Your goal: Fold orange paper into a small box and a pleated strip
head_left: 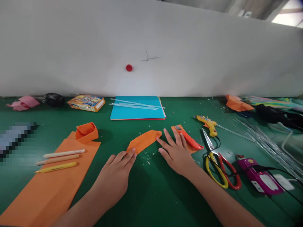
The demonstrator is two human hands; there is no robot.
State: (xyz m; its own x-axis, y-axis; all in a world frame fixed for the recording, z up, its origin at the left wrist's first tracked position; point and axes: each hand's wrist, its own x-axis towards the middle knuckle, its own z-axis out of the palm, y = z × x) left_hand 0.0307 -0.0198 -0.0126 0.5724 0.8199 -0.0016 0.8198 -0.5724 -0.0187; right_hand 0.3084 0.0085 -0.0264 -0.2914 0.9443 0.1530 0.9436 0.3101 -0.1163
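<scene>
A folded orange paper strip (144, 141) lies on the green table in front of me, its right tip bent into a small fold. My left hand (115, 173) has its fingers together and bent down on the strip's left end; its thumb is hidden. At the other end my right hand (176, 151) is open, fingers spread, one fingertip at the strip's right tip. Under and beyond these fingers lie a red utility knife (190, 139) and a small orange paper piece (189, 147) beneath it.
Scissors (222, 171), a yellow glue gun (207, 123) and a purple power strip (260, 176) with cables lie right. Left, a large orange sheet (68, 186) carries pencils, a yellow pen (56, 167) and a folded orange box (87, 133). Blue paper (134, 112) lies behind.
</scene>
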